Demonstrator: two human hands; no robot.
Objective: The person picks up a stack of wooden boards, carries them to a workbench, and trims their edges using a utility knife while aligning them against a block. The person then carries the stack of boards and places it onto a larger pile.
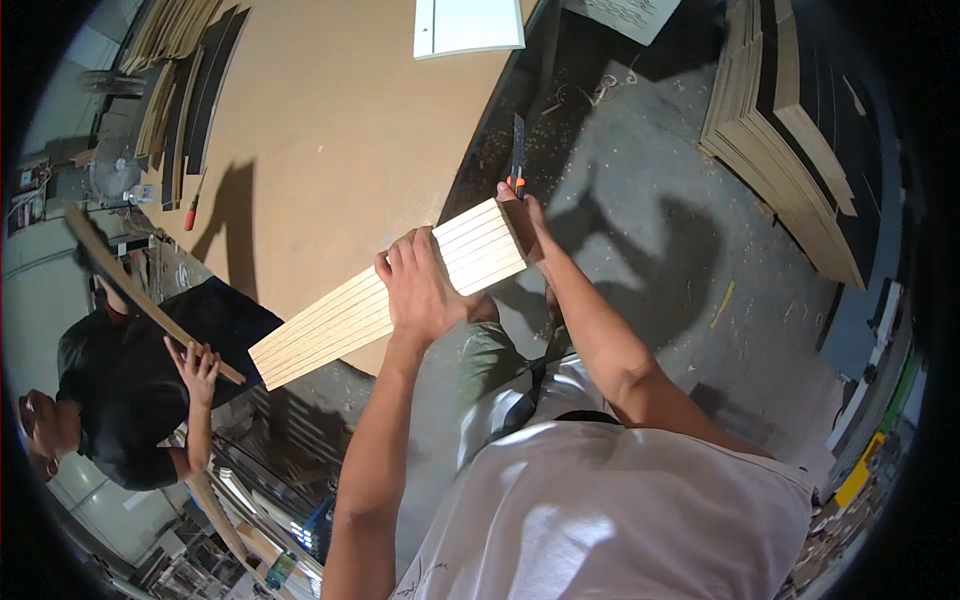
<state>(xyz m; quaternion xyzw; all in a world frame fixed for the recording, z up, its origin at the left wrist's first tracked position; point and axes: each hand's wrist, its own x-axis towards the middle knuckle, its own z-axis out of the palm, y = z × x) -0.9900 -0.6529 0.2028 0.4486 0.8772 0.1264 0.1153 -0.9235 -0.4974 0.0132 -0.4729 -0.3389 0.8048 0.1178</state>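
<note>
A bundle of pale wooden strips (330,325), lying side by side, slants across the middle, from the person at left to my right hand. My left hand (415,285) lies over its upper face with the fingers curled round the far edge. At the bundle's right end is my right hand (525,220), closed round a tool (517,150) with a long, flat, dark blade pointing away from me and orange on its handle. The blade stands apart from the strips. The bundle's end hides part of my right hand.
A large tan worktable (350,130) spreads ahead, with white sheets (470,25), a red-handled screwdriver (192,215) and stacked boards (165,100). At left, a person in black (120,400) holds a long board (130,285). More stacked panels (770,150) stand right, on the concrete floor (640,240).
</note>
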